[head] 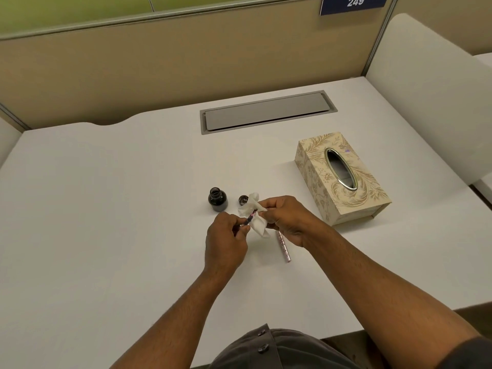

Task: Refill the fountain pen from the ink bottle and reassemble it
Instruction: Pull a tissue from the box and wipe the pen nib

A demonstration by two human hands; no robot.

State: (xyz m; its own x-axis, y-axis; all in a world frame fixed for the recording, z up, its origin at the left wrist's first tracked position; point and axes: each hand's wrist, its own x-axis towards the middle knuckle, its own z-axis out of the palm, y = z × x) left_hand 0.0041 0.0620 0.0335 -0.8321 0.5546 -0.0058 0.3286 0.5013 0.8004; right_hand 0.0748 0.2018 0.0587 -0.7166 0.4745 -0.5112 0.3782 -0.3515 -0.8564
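Note:
My left hand [226, 242] grips the rear end of the pen's nib section [249, 219], a thin dark and pink piece pointing up and right. A white tissue [255, 218] is wrapped around its front end, pinched by my right hand [286, 218]. The open ink bottle [217, 199], dark glass, stands just beyond my left hand. Its cap [242, 200] lies to the right of it, partly behind the tissue. The pink pen barrel [282, 247] lies on the white desk [106, 209] under my right hand.
A cream patterned tissue box [340, 179] sits to the right, past my right hand. A grey cable hatch [267, 111] is set into the desk further back. Beige partition walls close the back and right side.

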